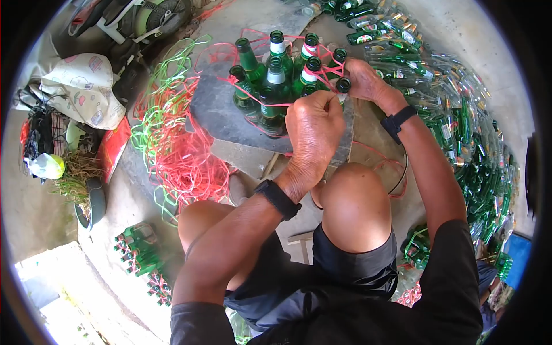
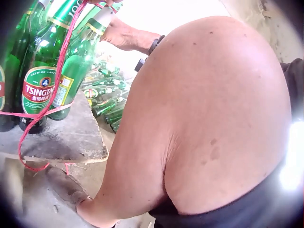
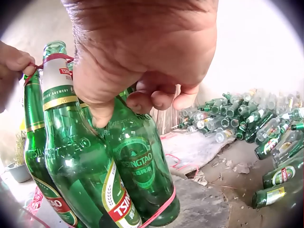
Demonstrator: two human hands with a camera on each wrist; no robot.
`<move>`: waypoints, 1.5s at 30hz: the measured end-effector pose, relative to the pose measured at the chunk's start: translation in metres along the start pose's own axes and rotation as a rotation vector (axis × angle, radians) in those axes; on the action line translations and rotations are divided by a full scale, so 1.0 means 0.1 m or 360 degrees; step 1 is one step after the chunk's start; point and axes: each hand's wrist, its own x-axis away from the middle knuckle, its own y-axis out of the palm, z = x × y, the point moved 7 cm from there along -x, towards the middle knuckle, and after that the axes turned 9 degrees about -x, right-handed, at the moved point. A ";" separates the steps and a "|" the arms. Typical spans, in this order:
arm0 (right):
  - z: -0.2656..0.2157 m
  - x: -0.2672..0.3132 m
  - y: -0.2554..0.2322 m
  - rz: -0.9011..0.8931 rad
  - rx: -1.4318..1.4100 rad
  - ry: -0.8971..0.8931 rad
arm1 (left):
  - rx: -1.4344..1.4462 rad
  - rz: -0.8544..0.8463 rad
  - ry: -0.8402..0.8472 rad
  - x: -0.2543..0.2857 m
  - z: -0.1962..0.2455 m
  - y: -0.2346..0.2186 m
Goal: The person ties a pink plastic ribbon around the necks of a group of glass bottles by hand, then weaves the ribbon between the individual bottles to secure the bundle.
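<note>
Green bottles (image 1: 276,80) (image 3: 71,147) stand upright in a tight cluster on a dark slab (image 1: 215,109), with pink twine (image 1: 278,104) (image 2: 60,71) around their bodies and necks. My left hand (image 1: 316,123) is at the near right side of the cluster, fingers curled; in the right wrist view the left hand (image 3: 12,64) pinches the twine beside a bottle neck. My right hand (image 1: 371,83) (image 3: 147,52) is at the right side of the cluster, thumb and bent fingers around a bottle's neck. The palm hides that bottle's top. In the left wrist view, the right hand (image 2: 121,35) is behind the necks.
Pink and green twine (image 1: 190,164) lies tangled left of the slab. Many loose bottles (image 1: 448,121) are heaped along the right. Bundled bottles (image 1: 138,247) stand at lower left. A motorbike (image 1: 138,20), white sack (image 1: 83,86) and plant pot (image 1: 89,207) are on the left. Knees (image 1: 356,201) are near the slab.
</note>
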 end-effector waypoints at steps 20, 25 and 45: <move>-1.05 0.75 -0.30 0.0767 -0.0531 -0.0135 | -0.0474 -0.0034 0.0345 -0.08 0.15 -0.11; -1.07 0.72 -0.32 0.0824 -0.0396 -0.0186 | -0.0581 -0.0068 0.0407 -0.10 0.21 -0.18; -1.27 0.77 -0.37 0.0978 -0.0073 -0.0461 | -0.0955 -0.0065 0.0900 -0.08 0.41 -0.32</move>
